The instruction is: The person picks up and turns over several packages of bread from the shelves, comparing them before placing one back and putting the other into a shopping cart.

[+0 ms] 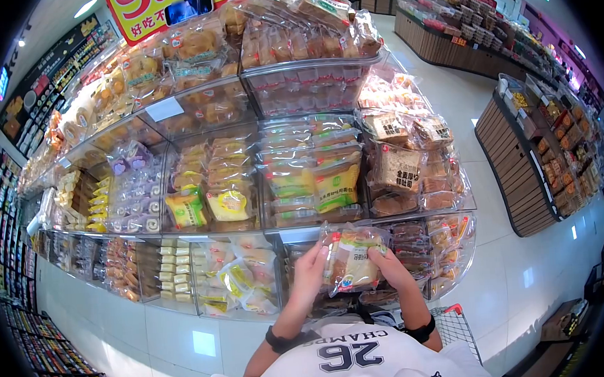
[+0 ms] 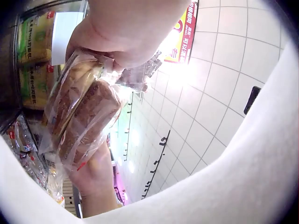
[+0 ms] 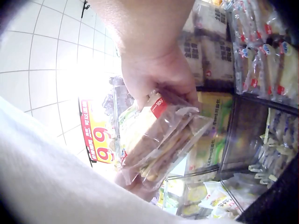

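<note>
Both hands hold bagged bread [image 1: 353,263] in clear wrappers in front of the chest. My left hand [image 1: 310,271] grips its left side; my right hand [image 1: 394,268] grips the right side, thumb over the front. Dark print and a small red mark show on the wrapper. In the left wrist view, two thick brown slabs of bread [image 2: 91,116] lie against each other below the left hand [image 2: 110,44]. The right wrist view shows the bread [image 3: 156,135] with a red label near the right hand [image 3: 161,77]. Some fingers are hidden behind the bread.
A tiered display shelf [image 1: 241,231] with clear dividers stands ahead, filled with bagged breads [image 1: 336,186] and whole-wheat toast [image 1: 396,167]. A shopping cart [image 1: 457,324] is close at the right. Slatted display stands [image 1: 516,182] stand farther right across the tiled floor [image 1: 511,272].
</note>
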`<state>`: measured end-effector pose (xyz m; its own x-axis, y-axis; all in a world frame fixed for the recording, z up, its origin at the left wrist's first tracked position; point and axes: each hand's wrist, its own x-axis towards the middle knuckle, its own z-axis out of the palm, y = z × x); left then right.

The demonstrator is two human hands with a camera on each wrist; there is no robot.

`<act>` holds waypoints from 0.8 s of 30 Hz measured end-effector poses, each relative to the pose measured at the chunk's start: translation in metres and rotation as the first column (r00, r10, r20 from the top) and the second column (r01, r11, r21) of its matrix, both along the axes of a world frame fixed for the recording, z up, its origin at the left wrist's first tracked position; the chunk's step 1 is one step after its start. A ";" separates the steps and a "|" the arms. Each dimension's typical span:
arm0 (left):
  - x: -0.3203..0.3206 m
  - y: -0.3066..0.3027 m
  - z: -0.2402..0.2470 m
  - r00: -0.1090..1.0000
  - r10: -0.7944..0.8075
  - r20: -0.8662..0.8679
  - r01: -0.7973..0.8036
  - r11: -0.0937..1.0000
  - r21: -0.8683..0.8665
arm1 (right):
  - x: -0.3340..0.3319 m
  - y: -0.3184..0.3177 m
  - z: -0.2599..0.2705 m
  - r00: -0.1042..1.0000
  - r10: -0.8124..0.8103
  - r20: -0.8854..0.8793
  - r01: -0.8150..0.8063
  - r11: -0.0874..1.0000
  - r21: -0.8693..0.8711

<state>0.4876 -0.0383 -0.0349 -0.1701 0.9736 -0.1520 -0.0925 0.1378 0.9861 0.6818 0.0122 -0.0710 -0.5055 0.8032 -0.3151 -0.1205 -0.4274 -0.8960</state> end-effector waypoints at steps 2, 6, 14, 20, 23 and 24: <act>0.000 0.000 -0.003 1.000 0.003 0.005 -0.003 1.000 -0.013 | 0.000 0.000 -0.002 1.000 -0.003 0.002 0.003 1.000 0.008; 0.001 0.000 -0.011 1.000 0.016 -0.004 -0.016 1.000 0.022 | -0.001 0.000 0.000 1.000 -0.019 -0.004 0.019 0.999 0.031; 0.000 0.000 -0.015 1.000 0.026 0.007 -0.026 1.000 -0.002 | -0.001 -0.002 -0.004 1.000 -0.029 0.008 0.029 0.999 0.017; -0.001 -0.001 -0.009 0.999 0.024 -0.022 -0.024 1.000 -0.020 | -0.001 -0.001 -0.005 0.999 -0.036 0.025 0.036 0.999 0.002; 0.000 -0.001 -0.007 1.000 0.025 -0.016 -0.025 0.999 -0.027 | -0.001 -0.002 -0.001 0.998 -0.045 0.038 0.045 0.999 0.018; -0.002 -0.001 -0.010 1.000 0.014 -0.009 -0.015 0.999 -0.047 | -0.001 -0.002 0.000 0.998 -0.049 0.043 0.048 0.999 0.026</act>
